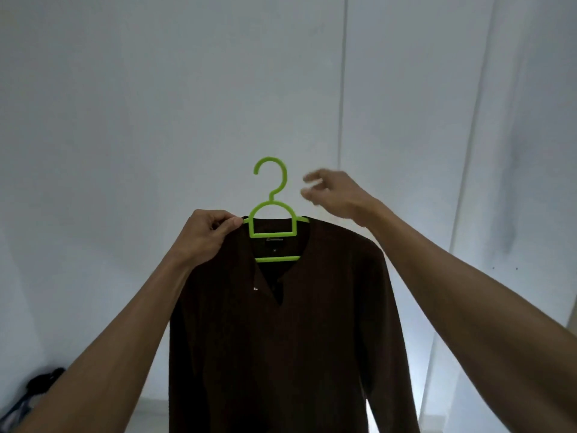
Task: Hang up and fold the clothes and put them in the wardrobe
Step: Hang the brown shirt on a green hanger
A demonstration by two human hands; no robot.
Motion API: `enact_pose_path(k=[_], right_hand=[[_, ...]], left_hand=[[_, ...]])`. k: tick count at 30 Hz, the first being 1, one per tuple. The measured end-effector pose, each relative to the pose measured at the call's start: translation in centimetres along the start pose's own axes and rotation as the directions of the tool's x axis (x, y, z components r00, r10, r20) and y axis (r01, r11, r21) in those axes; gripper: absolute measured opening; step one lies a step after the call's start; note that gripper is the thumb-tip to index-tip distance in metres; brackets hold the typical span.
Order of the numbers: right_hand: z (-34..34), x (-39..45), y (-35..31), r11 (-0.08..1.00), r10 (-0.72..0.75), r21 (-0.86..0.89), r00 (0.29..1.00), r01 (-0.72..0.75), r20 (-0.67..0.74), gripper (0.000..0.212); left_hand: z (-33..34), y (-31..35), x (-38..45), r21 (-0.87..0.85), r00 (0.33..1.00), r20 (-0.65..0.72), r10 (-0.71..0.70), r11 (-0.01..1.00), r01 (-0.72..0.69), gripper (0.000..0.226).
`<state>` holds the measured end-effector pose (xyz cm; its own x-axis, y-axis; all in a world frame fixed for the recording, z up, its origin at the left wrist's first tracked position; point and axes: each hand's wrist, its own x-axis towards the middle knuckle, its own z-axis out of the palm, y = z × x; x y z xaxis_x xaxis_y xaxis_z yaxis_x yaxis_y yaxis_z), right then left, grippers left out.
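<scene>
A dark brown long-sleeved shirt (281, 332) hangs on a bright green plastic hanger (272, 214), held up in front of me. My left hand (206, 235) pinches the shirt's left shoulder together with the hanger's arm. My right hand (335, 195) hovers just right of the hanger's hook, fingers apart and blurred, holding nothing. The hanger's hook points up and is free.
White panels (406, 120) with vertical seams fill the background; a lit gap shows along the right (418, 323). A dark heap of clothes (34, 389) lies low at the left.
</scene>
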<state>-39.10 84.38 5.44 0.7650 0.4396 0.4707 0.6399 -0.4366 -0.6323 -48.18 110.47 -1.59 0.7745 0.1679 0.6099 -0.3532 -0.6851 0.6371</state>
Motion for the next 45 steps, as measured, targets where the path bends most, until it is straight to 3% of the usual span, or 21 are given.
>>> enact_pose_path(k=[2,4,11,16,20,22,27,29,35,39,45], right_hand=[[-0.7,-1.2,2.4,0.979,0.038,-0.203,0.99,-0.01,0.135,0.029],[-0.4,-2.1,3.9,0.964,0.042,-0.264,0.982,0.009,0.186,0.024],[0.3,-2.3,4.0,0.989,0.031,-0.146,0.994,-0.016,0.101,0.009],[0.4,-2.0,3.5,0.969,-0.023,-0.243,0.998,0.037,0.059,0.011],[0.1,-2.6,4.5,0.957,-0.076,-0.286,0.995,0.055,-0.062,0.008],[0.2,-3.0,5.1,0.953,-0.078,-0.299,0.994,0.052,-0.077,0.007],[-0.5,-4.0,5.2,0.891,-0.041,-0.452,0.999,0.049,0.028,0.023],[-1.2,-4.8,5.2,0.905,-0.046,-0.424,0.998,0.028,-0.032,0.022],[-3.2,-8.7,7.0,0.924,0.06,-0.353,0.966,-0.15,-0.252,0.012],[-5.5,-11.5,8.6,0.887,0.152,-0.382,0.946,-0.258,-0.285,0.017],[-11.1,-15.3,11.4,0.822,0.273,-0.441,0.93,-0.359,-0.248,0.02]], left_hand=[[-1.0,-0.6,0.1,-0.006,0.999,-0.016,-0.028,1.0,0.028,0.02],[-1.5,-0.9,0.2,-0.009,0.999,-0.026,-0.047,0.999,0.047,0.019],[-1.9,-1.0,0.2,-0.032,0.999,-0.012,-0.053,0.998,0.053,0.019],[-2.9,-0.9,0.7,0.04,0.998,0.05,-0.027,0.999,0.025,0.019],[-4.1,-2.2,0.4,0.144,0.97,0.215,-0.114,0.986,0.084,0.03],[-4.1,-2.9,0.0,0.128,0.974,0.205,-0.096,0.989,0.071,0.034],[-3.6,-2.9,0.9,0.065,0.987,0.157,-0.019,0.998,0.009,0.011],[-3.1,-2.7,1.5,0.056,0.987,0.163,0.011,0.998,-0.021,0.012],[2.6,-2.0,2.7,0.001,0.97,0.22,0.1,0.995,-0.103,0.024],[7.8,-0.6,2.9,-0.016,0.939,0.31,0.15,0.988,-0.152,0.022],[16.2,4.1,3.7,-0.067,0.916,0.339,0.217,0.976,-0.206,0.021]])
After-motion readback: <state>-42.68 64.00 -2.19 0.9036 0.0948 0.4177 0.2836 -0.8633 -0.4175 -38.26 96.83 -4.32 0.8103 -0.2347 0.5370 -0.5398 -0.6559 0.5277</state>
